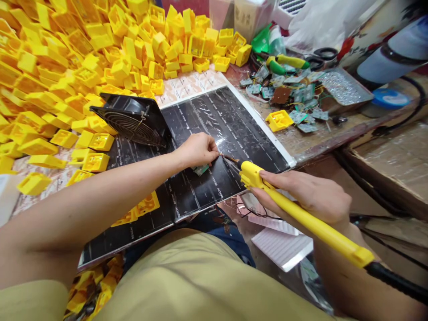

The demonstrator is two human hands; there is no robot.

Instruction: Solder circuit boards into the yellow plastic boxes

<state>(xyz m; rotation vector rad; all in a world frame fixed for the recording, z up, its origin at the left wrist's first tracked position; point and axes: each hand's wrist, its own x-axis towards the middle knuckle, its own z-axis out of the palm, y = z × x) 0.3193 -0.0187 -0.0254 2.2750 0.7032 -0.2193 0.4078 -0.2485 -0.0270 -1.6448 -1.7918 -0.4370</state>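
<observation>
My right hand is wrapped around the yellow handle of a soldering iron, whose tip points left over the black mat. Close to that tip, my left hand is closed in a pinch; what lies between its fingertips is too small to make out. Under the left hand a small green circuit board shows in part, over the black mat. Left of this hand a black fan with a round grille stands tilted on the mat.
Yellow plastic housings are heaped across the left and back. At the back right are loose circuit boards, yellow-green-handled pliers and a metal tray of small parts. A single yellow housing sits nearby. Papers lie below the table edge.
</observation>
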